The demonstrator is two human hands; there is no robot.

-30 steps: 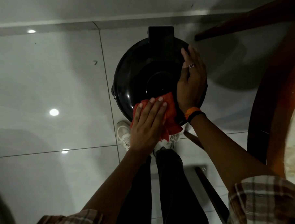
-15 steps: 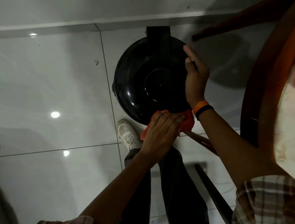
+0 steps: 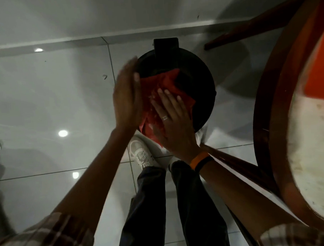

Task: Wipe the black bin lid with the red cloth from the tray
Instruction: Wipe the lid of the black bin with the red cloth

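The round black bin lid (image 3: 202, 87) stands on the floor below me, its hinge block (image 3: 166, 46) at the far side. The red cloth (image 3: 166, 81) lies crumpled over the lid's left and near part. My right hand (image 3: 173, 122) lies flat on the cloth with fingers spread, pressing it onto the lid. My left hand (image 3: 126, 96) is held flat and edge-on against the lid's left rim, fingers straight, touching the cloth's left side. Most of the lid's left half is hidden by hands and cloth.
A round wooden table (image 3: 265, 118) fills the right side, with an orange tray (image 3: 318, 69) on its pale top. Its dark legs (image 3: 246, 31) run behind the bin and under my right arm. My white shoe (image 3: 142, 155) stands on the glossy tiled floor (image 3: 54, 94).
The cloth went from my left hand at the lid's near edge to under my right hand on the lid's top. My left hand moved to the left rim; my right hand left the right rim.
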